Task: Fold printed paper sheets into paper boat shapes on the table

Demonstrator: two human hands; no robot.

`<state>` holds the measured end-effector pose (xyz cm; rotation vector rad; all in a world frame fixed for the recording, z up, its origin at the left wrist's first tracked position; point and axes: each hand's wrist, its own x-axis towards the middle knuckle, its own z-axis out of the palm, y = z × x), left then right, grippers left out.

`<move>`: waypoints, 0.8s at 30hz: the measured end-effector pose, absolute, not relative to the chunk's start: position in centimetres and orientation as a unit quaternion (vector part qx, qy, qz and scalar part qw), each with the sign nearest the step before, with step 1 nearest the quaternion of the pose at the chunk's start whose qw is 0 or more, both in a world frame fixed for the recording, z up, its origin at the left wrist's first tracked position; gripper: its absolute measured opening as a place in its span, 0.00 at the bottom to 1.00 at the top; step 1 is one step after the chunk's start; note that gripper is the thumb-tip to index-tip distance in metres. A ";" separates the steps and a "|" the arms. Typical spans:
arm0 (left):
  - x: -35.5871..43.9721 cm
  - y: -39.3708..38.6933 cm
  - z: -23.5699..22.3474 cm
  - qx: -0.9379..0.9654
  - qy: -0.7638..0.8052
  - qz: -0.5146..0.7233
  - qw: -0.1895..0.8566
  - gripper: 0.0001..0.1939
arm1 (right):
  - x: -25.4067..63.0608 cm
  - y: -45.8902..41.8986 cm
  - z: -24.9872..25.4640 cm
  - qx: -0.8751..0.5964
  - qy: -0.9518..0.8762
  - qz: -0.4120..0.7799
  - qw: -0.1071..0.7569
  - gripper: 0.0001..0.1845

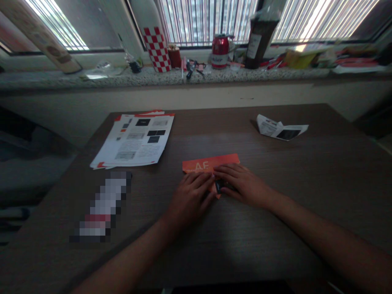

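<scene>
A folded orange sheet of paper (pixel 211 163) with white letters lies near the middle of the dark wooden table (pixel 306 183). My left hand (pixel 191 196) rests flat on its near left part, fingers stretched out and together. My right hand (pixel 241 183) lies flat on its near right part, fingers pointing left and pressing the paper down. The fingertips of both hands almost meet over the paper's near edge. Neither hand grips anything.
A stack of printed white and orange leaflets (pixel 134 141) lies at the far left. A folded white paper shape (pixel 280 128) sits at the far right. A blurred oblong object (pixel 102 206) lies near left. The windowsill (pixel 153 75) behind holds a can, a bottle and clutter.
</scene>
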<state>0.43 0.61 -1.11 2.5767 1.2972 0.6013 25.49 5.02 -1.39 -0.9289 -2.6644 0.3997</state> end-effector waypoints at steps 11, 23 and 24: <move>-0.7 0.5 -1.0 0.882 0.411 0.188 0.129 0.22 | 25.7 5.5 -1.4 -0.304 -0.936 0.122 0.128 0.27; -1.9 0.4 -0.7 0.905 0.381 0.144 0.123 0.24 | 25.6 5.7 -1.5 -0.292 -0.944 0.098 0.115 0.27; -2.1 0.3 -0.7 0.911 0.371 0.140 0.115 0.24 | 25.6 5.7 -1.4 -0.292 -0.944 0.099 0.116 0.27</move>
